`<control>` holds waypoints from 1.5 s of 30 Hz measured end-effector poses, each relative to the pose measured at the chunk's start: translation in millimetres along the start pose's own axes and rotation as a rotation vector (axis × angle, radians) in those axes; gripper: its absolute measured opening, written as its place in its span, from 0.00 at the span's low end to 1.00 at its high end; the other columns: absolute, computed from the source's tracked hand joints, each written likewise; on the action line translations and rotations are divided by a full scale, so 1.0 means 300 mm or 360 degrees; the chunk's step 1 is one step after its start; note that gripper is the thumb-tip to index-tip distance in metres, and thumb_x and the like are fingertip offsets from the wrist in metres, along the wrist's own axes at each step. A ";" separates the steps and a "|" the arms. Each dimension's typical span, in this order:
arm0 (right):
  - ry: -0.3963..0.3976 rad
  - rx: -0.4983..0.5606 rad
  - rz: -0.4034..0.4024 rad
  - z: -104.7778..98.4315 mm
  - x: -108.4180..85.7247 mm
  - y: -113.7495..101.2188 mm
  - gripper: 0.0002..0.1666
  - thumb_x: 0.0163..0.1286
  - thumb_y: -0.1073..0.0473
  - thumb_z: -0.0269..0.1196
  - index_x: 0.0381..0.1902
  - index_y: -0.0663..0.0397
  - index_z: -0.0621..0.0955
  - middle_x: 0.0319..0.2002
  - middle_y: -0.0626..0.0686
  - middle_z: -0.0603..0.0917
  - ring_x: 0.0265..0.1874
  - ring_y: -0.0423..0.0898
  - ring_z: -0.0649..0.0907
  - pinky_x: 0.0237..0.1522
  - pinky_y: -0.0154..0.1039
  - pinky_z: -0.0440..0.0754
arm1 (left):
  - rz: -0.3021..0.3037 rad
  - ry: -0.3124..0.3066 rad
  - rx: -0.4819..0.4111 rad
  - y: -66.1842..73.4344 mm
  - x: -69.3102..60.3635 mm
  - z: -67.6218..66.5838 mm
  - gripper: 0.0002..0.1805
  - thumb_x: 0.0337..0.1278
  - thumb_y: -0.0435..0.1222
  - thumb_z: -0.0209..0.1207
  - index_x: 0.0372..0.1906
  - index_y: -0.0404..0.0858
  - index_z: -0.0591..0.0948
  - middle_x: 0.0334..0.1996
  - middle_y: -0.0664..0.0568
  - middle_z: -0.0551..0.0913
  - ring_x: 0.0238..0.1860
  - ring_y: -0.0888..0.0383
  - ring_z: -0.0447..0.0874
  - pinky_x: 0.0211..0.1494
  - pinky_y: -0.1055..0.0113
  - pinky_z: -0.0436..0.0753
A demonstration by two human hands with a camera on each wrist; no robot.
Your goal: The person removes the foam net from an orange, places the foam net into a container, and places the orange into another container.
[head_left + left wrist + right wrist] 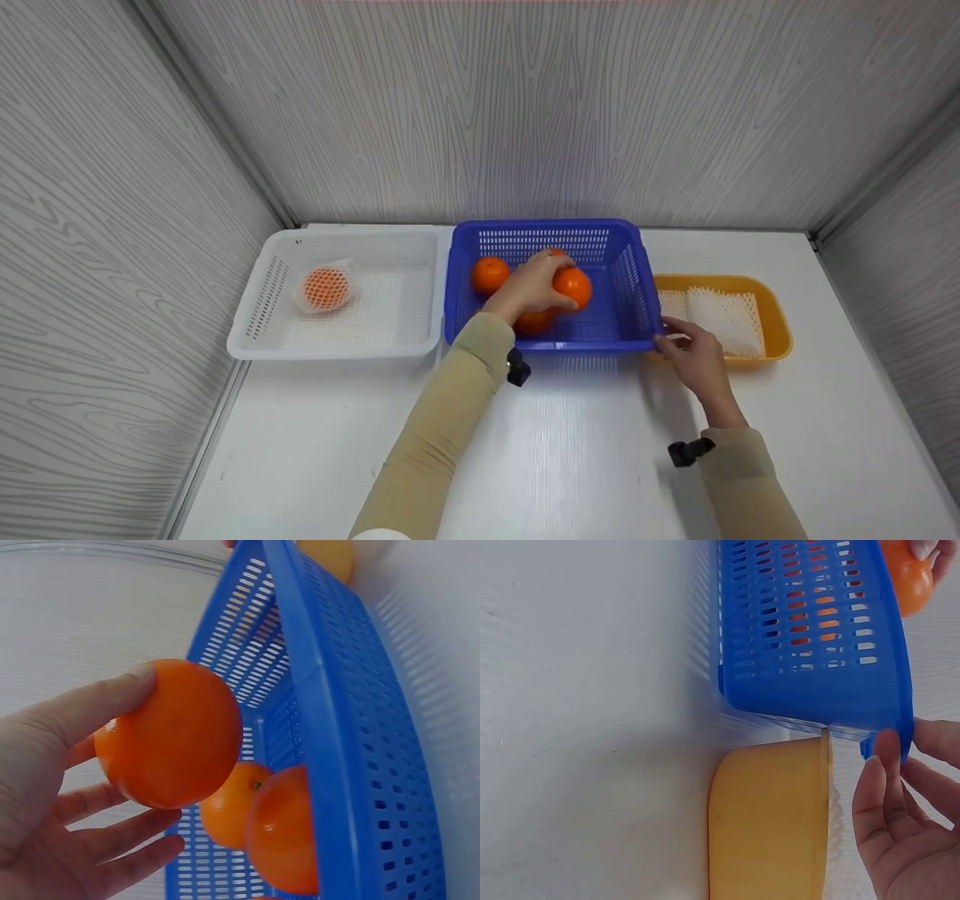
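Note:
My left hand (531,286) grips an orange (573,288) over the blue basket (559,346), thumb on one side and fingers on the other. The left wrist view shows this orange raised above the rim, while more oranges (283,829) lie inside. Several oranges (490,275) are in the basket, partly hidden by that hand. My right hand (697,358) holds the basket's near right corner, with fingers on both sides of the rim in the right wrist view.
On the left stands a white basket (337,350) containing one orange in a white foam net (326,289). A yellow tray (780,330) with white foam nets (724,321) stands right of the blue basket. Wood-grain panels (480,112) enclose the white table (570,450).

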State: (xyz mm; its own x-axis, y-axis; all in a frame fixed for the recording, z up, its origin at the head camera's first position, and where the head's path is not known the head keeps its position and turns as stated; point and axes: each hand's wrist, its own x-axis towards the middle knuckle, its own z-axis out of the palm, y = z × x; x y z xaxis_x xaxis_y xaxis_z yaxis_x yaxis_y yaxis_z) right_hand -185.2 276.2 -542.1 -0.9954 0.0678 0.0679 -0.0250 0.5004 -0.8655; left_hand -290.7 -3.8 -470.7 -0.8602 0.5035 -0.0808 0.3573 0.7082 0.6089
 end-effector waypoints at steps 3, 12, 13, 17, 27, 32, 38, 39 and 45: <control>-0.0010 0.0003 0.0005 0.001 -0.002 0.000 0.22 0.69 0.66 0.63 0.59 0.69 0.77 0.47 0.68 0.81 0.36 0.48 0.83 0.33 0.28 0.82 | -0.0030 -0.0058 0.0032 -0.004 0.003 0.017 0.37 0.51 0.46 0.72 0.67 0.44 0.72 0.63 0.52 0.73 0.57 0.53 0.72 0.62 0.56 0.72; -0.0024 -0.0011 0.0003 -0.004 -0.005 0.001 0.22 0.70 0.65 0.63 0.59 0.70 0.77 0.48 0.68 0.81 0.38 0.52 0.83 0.33 0.28 0.81 | 0.0039 -0.0319 0.0103 -0.001 0.004 0.045 0.34 0.61 0.44 0.66 0.71 0.51 0.68 0.67 0.57 0.71 0.64 0.58 0.68 0.69 0.59 0.64; -0.0028 -0.0010 0.0000 -0.004 -0.005 0.001 0.22 0.70 0.65 0.62 0.60 0.70 0.77 0.48 0.68 0.81 0.38 0.53 0.83 0.33 0.28 0.81 | 0.0044 -0.0359 0.0109 0.000 0.003 0.049 0.33 0.63 0.45 0.64 0.72 0.54 0.68 0.67 0.57 0.70 0.65 0.58 0.67 0.70 0.59 0.63; -0.0043 0.0012 -0.0015 -0.004 -0.007 -0.001 0.23 0.70 0.65 0.62 0.60 0.70 0.76 0.49 0.69 0.80 0.40 0.57 0.83 0.34 0.27 0.81 | 0.0033 -0.0485 0.0150 -0.001 0.000 0.064 0.28 0.68 0.46 0.58 0.71 0.59 0.69 0.68 0.58 0.69 0.67 0.57 0.63 0.72 0.56 0.60; -0.0037 -0.0012 -0.0029 -0.003 -0.009 0.003 0.23 0.70 0.64 0.62 0.61 0.69 0.76 0.48 0.68 0.81 0.39 0.56 0.83 0.33 0.28 0.81 | 0.0069 -0.0604 0.0362 0.025 -0.002 0.070 0.25 0.65 0.42 0.61 0.67 0.54 0.75 0.65 0.58 0.73 0.66 0.56 0.66 0.70 0.57 0.63; -0.0032 -0.0053 -0.0038 -0.004 -0.007 0.006 0.23 0.71 0.64 0.62 0.60 0.69 0.77 0.48 0.68 0.81 0.39 0.56 0.83 0.33 0.27 0.80 | 0.0113 -0.0676 0.0466 0.027 0.001 0.073 0.22 0.66 0.40 0.61 0.64 0.50 0.78 0.64 0.54 0.75 0.66 0.55 0.67 0.68 0.58 0.66; -0.0035 -0.0071 -0.0018 -0.005 -0.004 0.007 0.23 0.71 0.63 0.62 0.61 0.69 0.76 0.48 0.68 0.81 0.40 0.58 0.83 0.33 0.26 0.80 | 0.0120 -0.0715 0.0423 0.017 0.001 0.074 0.20 0.68 0.39 0.59 0.62 0.46 0.80 0.63 0.52 0.76 0.66 0.54 0.68 0.68 0.59 0.66; -0.0036 -0.0078 -0.0015 -0.005 -0.003 0.008 0.23 0.71 0.63 0.62 0.61 0.69 0.76 0.48 0.68 0.81 0.41 0.58 0.83 0.33 0.26 0.80 | 0.0106 -0.0712 0.0409 0.015 -0.001 0.072 0.20 0.68 0.40 0.58 0.63 0.46 0.79 0.64 0.52 0.75 0.66 0.54 0.68 0.68 0.58 0.66; -0.0047 -0.0173 -0.0063 -0.010 0.000 -0.002 0.23 0.71 0.63 0.62 0.61 0.67 0.76 0.53 0.66 0.80 0.47 0.59 0.82 0.41 0.32 0.81 | 0.0024 -0.0634 0.0323 0.004 -0.012 0.050 0.23 0.70 0.42 0.57 0.66 0.44 0.76 0.65 0.52 0.74 0.68 0.54 0.65 0.69 0.58 0.64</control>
State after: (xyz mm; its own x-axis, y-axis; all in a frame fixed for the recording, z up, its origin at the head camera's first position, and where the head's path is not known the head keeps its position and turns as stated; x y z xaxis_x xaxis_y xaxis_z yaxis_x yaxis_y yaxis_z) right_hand -184.9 278.6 -540.1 -0.9961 0.0213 0.0851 -0.0559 0.5927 -0.8035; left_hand -281.6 2.7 -481.4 -0.6614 0.6378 -0.3947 0.4672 0.7620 0.4484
